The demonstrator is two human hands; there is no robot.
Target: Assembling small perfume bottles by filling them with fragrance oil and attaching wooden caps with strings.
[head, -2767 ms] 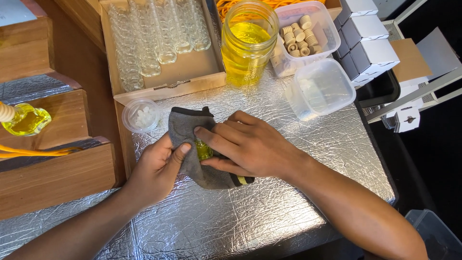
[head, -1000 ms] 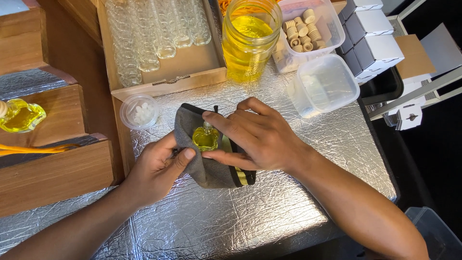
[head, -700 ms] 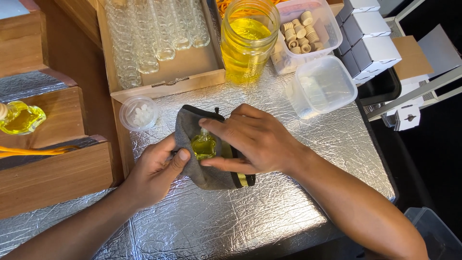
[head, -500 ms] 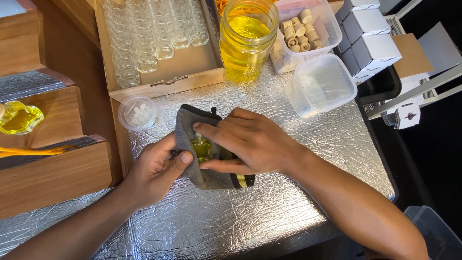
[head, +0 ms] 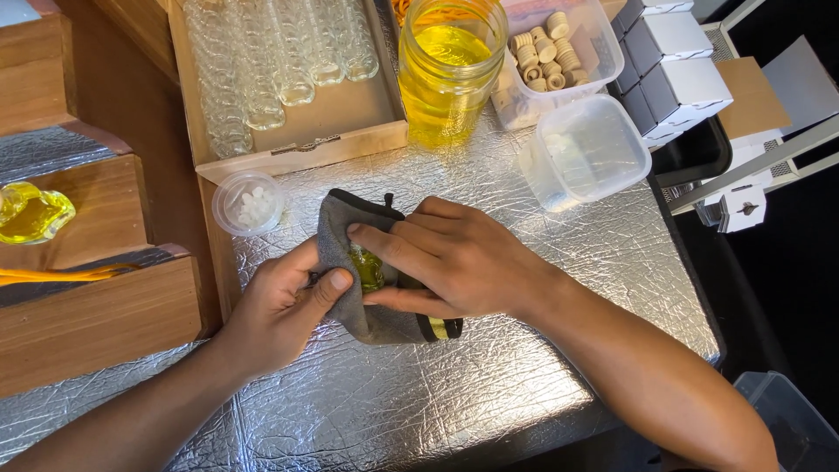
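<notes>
A grey cloth (head: 371, 319) with a dark edge lies on the foil-covered table (head: 489, 385). Wrapped in it is a small glass bottle of yellow liquid (head: 368, 268), only partly visible between the fingers. My left hand (head: 280, 310) grips the cloth and bottle from the left, thumb pressed on the cloth. My right hand (head: 446, 258) lies over the cloth from the right, fingers pressing the fabric against the bottle.
Behind stands a large jar of yellow liquid (head: 450, 70), a wooden tray of empty glass bottles (head: 280, 61), a tub of corks (head: 555, 52), an empty clear tub (head: 585, 149), a small round cup of white bits (head: 248, 202). White boxes (head: 673, 70) sit right; wooden steps (head: 96, 306) left.
The cloth has been folded back over the bottle; a second ago the bottle was lifted and more exposed. Both hands have settled lower on the table, still rubbing the cloth around it.
</notes>
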